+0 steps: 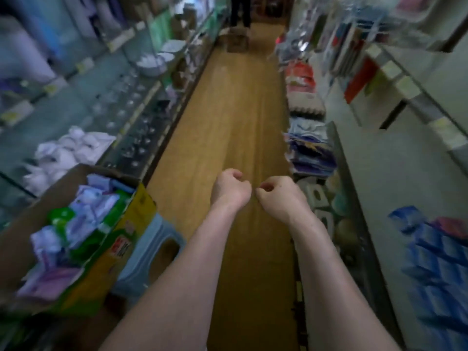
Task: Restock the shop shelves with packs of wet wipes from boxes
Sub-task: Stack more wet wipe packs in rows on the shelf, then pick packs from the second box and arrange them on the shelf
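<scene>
Left hand and right hand: fingers curled, holding nothing, side by side over the aisle floor. Wet wipe packs fill the cardboard box near left (perched on a blue stool). Risk: a careless reach may tip it.

Two bare hands show: the left hand and the right hand. One open, yellow-sided cardboard box and one pale blue plastic stool stand at the left edge of the wooden floor. The purple and green wet-wipe packs inside the box are too blurred to count. One brown cardboard box and one standing person are at the floor's far end.
</scene>
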Tool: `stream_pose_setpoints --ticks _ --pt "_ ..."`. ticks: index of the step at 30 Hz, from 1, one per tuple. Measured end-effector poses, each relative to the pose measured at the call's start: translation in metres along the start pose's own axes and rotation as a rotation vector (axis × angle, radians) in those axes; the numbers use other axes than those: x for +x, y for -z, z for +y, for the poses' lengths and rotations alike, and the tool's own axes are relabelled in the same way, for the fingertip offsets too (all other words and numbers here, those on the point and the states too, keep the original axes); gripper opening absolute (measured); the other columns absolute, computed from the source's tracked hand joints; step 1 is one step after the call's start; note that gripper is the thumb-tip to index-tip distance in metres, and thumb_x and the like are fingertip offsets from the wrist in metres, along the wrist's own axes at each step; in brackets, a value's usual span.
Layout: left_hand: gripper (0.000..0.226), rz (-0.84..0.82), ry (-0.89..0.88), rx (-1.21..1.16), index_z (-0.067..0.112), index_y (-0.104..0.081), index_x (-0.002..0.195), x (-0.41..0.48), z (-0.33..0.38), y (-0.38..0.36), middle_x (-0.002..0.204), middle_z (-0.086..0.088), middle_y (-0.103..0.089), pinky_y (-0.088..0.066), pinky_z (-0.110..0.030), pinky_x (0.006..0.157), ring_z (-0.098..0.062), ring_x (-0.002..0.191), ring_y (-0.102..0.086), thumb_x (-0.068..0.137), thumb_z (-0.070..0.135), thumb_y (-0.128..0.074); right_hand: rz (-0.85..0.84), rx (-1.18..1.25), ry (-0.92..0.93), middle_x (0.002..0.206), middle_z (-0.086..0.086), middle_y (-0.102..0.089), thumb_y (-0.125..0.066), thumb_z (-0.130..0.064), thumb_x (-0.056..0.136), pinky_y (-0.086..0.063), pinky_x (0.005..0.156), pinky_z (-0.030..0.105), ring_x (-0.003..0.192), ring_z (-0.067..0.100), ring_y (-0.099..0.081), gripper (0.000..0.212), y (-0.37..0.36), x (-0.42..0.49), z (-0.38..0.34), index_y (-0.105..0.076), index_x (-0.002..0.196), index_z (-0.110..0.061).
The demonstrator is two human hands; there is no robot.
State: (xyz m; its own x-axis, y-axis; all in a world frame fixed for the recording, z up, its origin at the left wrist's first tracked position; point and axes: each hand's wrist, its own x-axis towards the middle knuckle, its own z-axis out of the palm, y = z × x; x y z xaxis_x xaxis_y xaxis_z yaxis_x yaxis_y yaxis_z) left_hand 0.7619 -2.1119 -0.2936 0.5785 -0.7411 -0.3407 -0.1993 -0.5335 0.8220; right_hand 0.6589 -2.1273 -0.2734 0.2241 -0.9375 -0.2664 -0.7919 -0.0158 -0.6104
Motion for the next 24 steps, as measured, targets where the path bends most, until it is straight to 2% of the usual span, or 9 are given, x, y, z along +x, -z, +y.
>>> stream_pose_setpoints --ticks 1,4,8,11,14,16,19,21,24 --pt "0.030 0.042 0.033 -0.006 0.022 -0.060 0.120 0.004 -0.012 0.016 0.119 -0.006 -0.062 -0.049 -0.034 0.094 -0.025 0.107 -0.059 0.090 0.020 -0.057 -0.048 -0.008 0.034 0.091 -0.003 -0.063 -0.056 -0.032 0.093 -0.049 0.062 0.026 0.079 0.013 -0.059 0.021 -0.014 0.000 -0.014 -0.065 0.107 -0.021" --pt "0.031 0.153 0.121 -0.038 0.021 -0.061 0.119 0.017 -0.049 0.067 0.118 -0.007 -0.063 -0.049 -0.036 0.095 -0.027 0.107 -0.059 0.088 0.016 -0.058 -0.152 -0.057 0.130 0.099 0.005 -0.068 -0.053 -0.029 0.090 -0.048 0.072 0.029 0.093 0.026 -0.062 0.021 -0.059 -0.001 -0.058 -0.069 0.100 -0.020" --pt "0.031 0.260 0.198 -0.083 0.019 -0.061 0.119 0.032 -0.100 0.136 0.111 -0.003 -0.063 -0.049 -0.030 0.082 -0.022 0.094 -0.060 0.088 0.014 -0.058 -0.269 -0.099 0.216 0.097 0.006 -0.070 -0.052 -0.027 0.089 -0.048 0.072 0.029 0.094 0.028 -0.063 0.021 -0.122 -0.008 -0.120 -0.071 0.096 -0.019" --pt "0.030 0.302 0.248 -0.142 0.019 -0.061 0.118 0.045 -0.137 0.186 0.118 -0.004 -0.062 -0.050 -0.033 0.091 -0.026 0.103 -0.061 0.088 0.017 -0.060 -0.337 -0.115 0.241 0.094 0.007 -0.070 -0.052 -0.027 0.089 -0.052 0.073 0.034 0.092 0.028 -0.063 0.019 -0.168 -0.013 -0.163 -0.070 0.091 -0.020" --pt "0.033 0.323 0.300 -0.175 0.017 -0.062 0.118 0.058 -0.172 0.232 0.118 -0.009 -0.064 -0.050 -0.038 0.093 -0.030 0.106 -0.062 0.085 0.014 -0.060 -0.367 -0.114 0.257 0.094 0.009 -0.070 -0.053 -0.025 0.088 -0.051 0.077 0.035 0.094 0.030 -0.063 0.019 -0.213 -0.017 -0.200 -0.070 0.090 -0.017" --pt "0.033 0.337 0.322 -0.189 0.016 -0.062 0.117 0.068 -0.195 0.257 0.120 -0.011 -0.063 -0.050 -0.037 0.093 -0.029 0.106 -0.061 0.085 0.013 -0.060 -0.385 -0.112 0.260 0.089 0.009 -0.070 -0.053 -0.022 0.088 -0.047 0.070 0.030 0.089 0.030 -0.062 0.019 -0.243 -0.018 -0.221 -0.070 0.085 -0.013" --pt "0.033 0.338 0.370 -0.196 0.015 -0.061 0.119 0.086 -0.229 0.290 0.124 -0.008 -0.062 -0.049 -0.034 0.094 -0.026 0.107 -0.060 0.086 0.013 -0.060 -0.419 -0.117 0.254 0.073 0.010 -0.059 -0.054 -0.018 0.085 -0.035 0.058 0.027 0.076 0.030 -0.054 0.021 -0.290 -0.015 -0.245 -0.060 0.067 -0.011" --pt "0.035 0.335 0.399 -0.208 0.014 -0.061 0.121 0.096 -0.250 0.307 0.124 -0.010 -0.062 -0.049 -0.036 0.095 -0.028 0.109 -0.061 0.086 0.013 -0.061 -0.448 -0.144 0.251 0.066 0.010 -0.052 -0.054 -0.016 0.086 -0.034 0.058 0.028 0.072 0.029 -0.049 0.029 -0.318 -0.013 -0.257 -0.050 0.057 -0.012" --pt "0.036 0.315 0.451 -0.211 0.013 -0.061 0.122 0.109 -0.280 0.328 0.121 -0.011 -0.063 -0.050 -0.034 0.092 -0.029 0.107 -0.062 0.086 0.012 -0.061 -0.489 -0.177 0.231 0.065 0.009 -0.052 -0.054 -0.016 0.087 -0.038 0.062 0.030 0.067 0.029 -0.050 0.034 -0.349 -0.009 -0.269 -0.046 0.054 -0.015"
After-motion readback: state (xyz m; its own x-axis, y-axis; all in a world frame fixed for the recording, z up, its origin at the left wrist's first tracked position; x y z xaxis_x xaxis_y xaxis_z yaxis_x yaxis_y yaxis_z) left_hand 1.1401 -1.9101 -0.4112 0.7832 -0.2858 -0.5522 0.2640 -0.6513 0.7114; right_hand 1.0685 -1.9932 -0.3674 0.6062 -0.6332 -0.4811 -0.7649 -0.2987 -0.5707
